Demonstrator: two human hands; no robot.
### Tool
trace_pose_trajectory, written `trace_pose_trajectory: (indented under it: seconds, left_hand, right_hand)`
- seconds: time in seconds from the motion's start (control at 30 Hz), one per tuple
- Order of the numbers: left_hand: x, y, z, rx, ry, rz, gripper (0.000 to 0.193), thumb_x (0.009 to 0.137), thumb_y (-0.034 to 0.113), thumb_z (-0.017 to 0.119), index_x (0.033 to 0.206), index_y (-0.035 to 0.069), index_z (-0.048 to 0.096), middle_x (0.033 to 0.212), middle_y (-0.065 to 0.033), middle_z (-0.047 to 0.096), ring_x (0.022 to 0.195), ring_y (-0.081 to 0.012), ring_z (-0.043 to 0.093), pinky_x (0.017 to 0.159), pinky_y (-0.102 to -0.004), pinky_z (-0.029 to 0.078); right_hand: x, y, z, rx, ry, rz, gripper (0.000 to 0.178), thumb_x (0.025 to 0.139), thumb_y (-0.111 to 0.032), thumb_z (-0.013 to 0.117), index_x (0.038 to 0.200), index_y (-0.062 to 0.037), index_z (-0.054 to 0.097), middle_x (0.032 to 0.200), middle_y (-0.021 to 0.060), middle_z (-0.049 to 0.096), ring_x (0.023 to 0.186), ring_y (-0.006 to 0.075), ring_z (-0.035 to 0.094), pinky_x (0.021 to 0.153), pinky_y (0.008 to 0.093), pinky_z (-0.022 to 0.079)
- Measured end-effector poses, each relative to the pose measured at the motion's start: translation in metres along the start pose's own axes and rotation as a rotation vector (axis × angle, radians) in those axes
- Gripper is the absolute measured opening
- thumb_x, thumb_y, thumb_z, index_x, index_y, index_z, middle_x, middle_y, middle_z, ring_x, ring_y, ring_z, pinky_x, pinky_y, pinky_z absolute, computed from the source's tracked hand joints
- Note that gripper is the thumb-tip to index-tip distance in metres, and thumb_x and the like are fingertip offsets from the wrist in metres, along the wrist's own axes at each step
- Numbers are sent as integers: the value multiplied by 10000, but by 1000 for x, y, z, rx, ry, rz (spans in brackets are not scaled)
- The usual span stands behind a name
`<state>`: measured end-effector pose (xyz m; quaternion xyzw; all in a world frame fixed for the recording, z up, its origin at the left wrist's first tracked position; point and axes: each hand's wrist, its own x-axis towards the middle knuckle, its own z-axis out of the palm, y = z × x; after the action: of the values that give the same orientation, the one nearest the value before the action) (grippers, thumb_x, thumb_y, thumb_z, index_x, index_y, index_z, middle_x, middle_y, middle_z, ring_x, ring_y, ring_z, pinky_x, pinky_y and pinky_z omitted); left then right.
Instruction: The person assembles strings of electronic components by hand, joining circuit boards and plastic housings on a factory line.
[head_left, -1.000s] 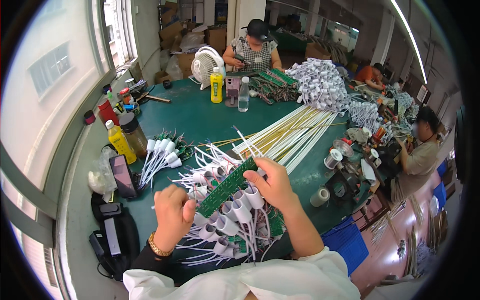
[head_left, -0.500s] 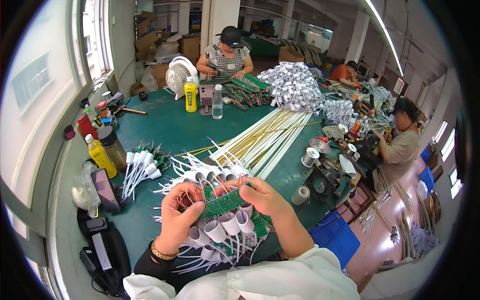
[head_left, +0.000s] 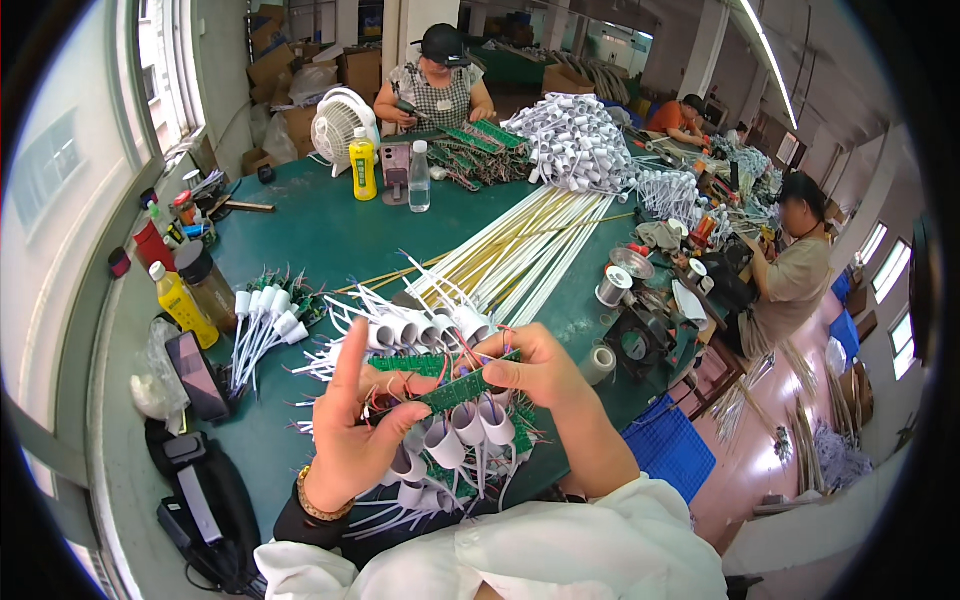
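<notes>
A narrow green circuit board strip (head_left: 455,393) with thin red and dark wires spans my two hands over the near table. My right hand (head_left: 535,370) pinches its right end between thumb and fingers. At the other end, my left hand (head_left: 365,425) has its thumb against the strip, another finger behind it among the wires, and its index finger raised. White cylindrical lamp sockets (head_left: 445,442) with white cables lie right below the strip. Beyond the hands sits another row of white sockets (head_left: 400,328), and a second green board (head_left: 415,365) shows partly behind my left fingers.
The green table (head_left: 290,235) carries long white and yellow tubes (head_left: 530,245), a heap of white sockets (head_left: 570,140), a fan (head_left: 343,128), bottles (head_left: 363,165) and solder spools (head_left: 613,287). A phone (head_left: 198,375) leans at left. Co-workers (head_left: 440,85) sit opposite and at right.
My left index finger has lifted upward and the left hand has loosened around its end. The strip has shifted slightly right and tilts more, right end up. The view has turned slightly.
</notes>
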<state>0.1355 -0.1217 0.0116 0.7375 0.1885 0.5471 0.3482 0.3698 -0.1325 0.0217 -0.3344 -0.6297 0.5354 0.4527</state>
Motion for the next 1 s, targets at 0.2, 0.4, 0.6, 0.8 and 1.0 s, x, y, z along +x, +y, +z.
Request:
trace_pose_trajectory:
  seconds: [0.2,0.4,0.6,0.8,1.0]
  left_hand:
    - [3,10,-1,-106,-21,-158,1055,701,46,774,1458,27,39,1013,-165,649,736,-97,581,703,-225,466]
    - [0,-1,5,-541,64,-326,697,724,89,772,1317,-29,427,1283,-188,503,810,-95,559,730,-236,470]
    - [0,5,13,-244,-246,-356,426,798,152,717,1157,-32,580,1128,-105,601,859,-103,574,773,-241,458]
    - [-4,-3,24,-520,-69,-550,318,802,123,705,1047,-58,614,954,-89,658,837,-128,608,785,-259,477]
    - [-6,-17,22,-589,-53,-553,325,802,93,693,1065,-72,599,961,-107,656,839,-149,620,791,-281,488]
  right_hand:
    - [0,-6,-8,-80,-54,-57,187,806,-69,678,972,18,684,898,64,672,808,98,593,744,226,462]
    - [-9,-3,0,4,36,-262,155,808,70,609,917,-2,692,984,111,670,907,140,620,801,251,486]
    - [-10,11,-3,469,38,-189,284,969,-327,435,996,-53,502,1091,235,599,1129,286,534,976,422,396]
    - [-9,20,-21,634,-148,-211,527,911,-508,459,1123,-29,517,1136,212,590,1113,266,543,965,388,401]
    - [-16,22,-20,-24,-145,-125,484,887,-297,605,1271,-18,507,1127,88,612,1066,137,550,876,255,426]
